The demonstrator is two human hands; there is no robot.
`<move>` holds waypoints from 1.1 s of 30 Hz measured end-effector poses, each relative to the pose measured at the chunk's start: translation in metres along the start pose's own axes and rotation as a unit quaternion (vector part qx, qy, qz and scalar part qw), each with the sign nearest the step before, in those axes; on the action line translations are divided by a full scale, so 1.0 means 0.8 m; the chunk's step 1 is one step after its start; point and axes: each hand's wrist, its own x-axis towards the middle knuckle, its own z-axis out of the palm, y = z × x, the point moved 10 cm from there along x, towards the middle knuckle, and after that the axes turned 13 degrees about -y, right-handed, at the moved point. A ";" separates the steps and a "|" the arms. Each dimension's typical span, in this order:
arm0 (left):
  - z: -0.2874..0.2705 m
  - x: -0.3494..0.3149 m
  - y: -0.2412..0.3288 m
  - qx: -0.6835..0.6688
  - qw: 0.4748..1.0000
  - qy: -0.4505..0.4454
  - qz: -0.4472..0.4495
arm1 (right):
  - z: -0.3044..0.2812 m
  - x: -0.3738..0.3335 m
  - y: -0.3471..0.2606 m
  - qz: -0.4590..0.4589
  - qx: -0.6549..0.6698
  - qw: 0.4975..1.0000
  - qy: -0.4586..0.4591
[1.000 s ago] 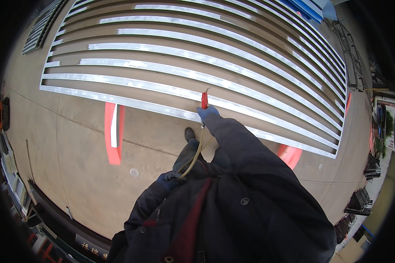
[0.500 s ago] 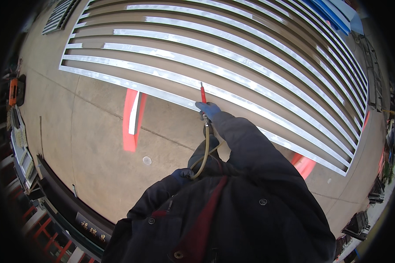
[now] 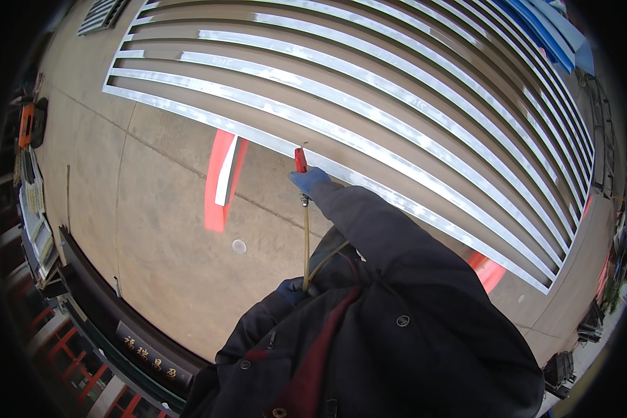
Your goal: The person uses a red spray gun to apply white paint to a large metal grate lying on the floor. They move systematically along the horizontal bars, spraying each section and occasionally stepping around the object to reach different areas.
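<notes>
In a blue glove, my right hand (image 3: 311,181) is closed round a red air blow gun (image 3: 300,160). Its thin metal tip points away from me, over the near edge of a large slatted metal panel (image 3: 167,106). The slats are silvery white, with dull brownish stretches on some of them. From the gun's rear fitting a yellowish hose (image 3: 306,240) runs back toward my body. My left hand (image 3: 292,290), also gloved in blue, is closed on this hose low in front of my jacket; part of that hand is hidden by the sleeve.
Red supports (image 3: 218,184) stand under the panel, another red support (image 3: 486,270) farther right. A smaller slatted panel (image 3: 101,15) lies at far left. Blue sheets (image 3: 547,31) are at far right, an orange machine (image 3: 26,125) at left. A dark signboard (image 3: 146,355) lies lower left.
My right hand has drawn back and left with the blow gun, from over the slats to the near rail. The hose now hangs straighter. The view has shifted slightly.
</notes>
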 end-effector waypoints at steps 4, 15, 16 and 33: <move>-0.004 0.004 -0.011 0.079 0.997 0.010 0.004 | 0.072 0.009 -0.063 -0.098 0.071 0.985 -0.121; -0.017 -0.034 0.058 -0.102 0.981 0.124 0.109 | 0.001 -0.010 -0.008 -0.048 0.388 0.905 -0.167; -0.023 -0.031 0.060 -0.085 0.983 0.118 0.108 | 0.004 -0.016 -0.024 -0.069 0.395 0.898 -0.183; -0.527 -0.284 0.126 -0.201 0.907 0.274 0.248 | 0.437 0.222 -0.557 -0.188 0.157 0.959 -0.145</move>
